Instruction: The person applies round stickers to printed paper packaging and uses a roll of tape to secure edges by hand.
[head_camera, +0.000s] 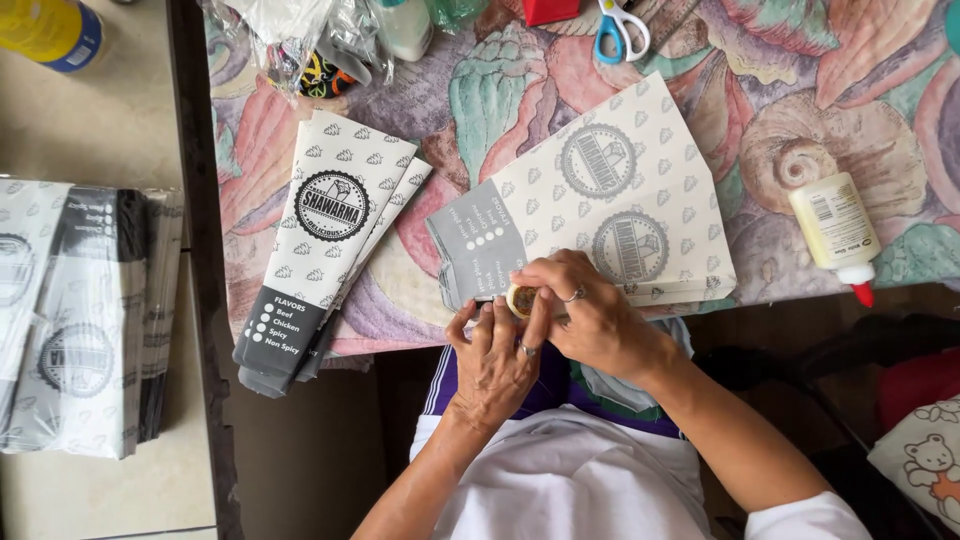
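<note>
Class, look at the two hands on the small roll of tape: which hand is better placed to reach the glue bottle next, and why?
The right hand, probably. The glue bottle lies on that hand's side of the table, beyond the printed paper sheets. The left hand would have to cross over it, and both hands now hold the tape roll.

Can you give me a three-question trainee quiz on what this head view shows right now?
1. True or false: both hands, left hand and right hand, meet on a small roll of tape at the table's near edge.
2. Which thing lies on its side to the right of the stack of flat paper bags? A) scissors B) glue bottle C) red box
3. Fill in: the blue-handled scissors lie at the ___ edge of the picture.

Key:
1. True.
2. B: the glue bottle with a red tip lies there on the shell-print tablecloth.
3. Top.
</note>
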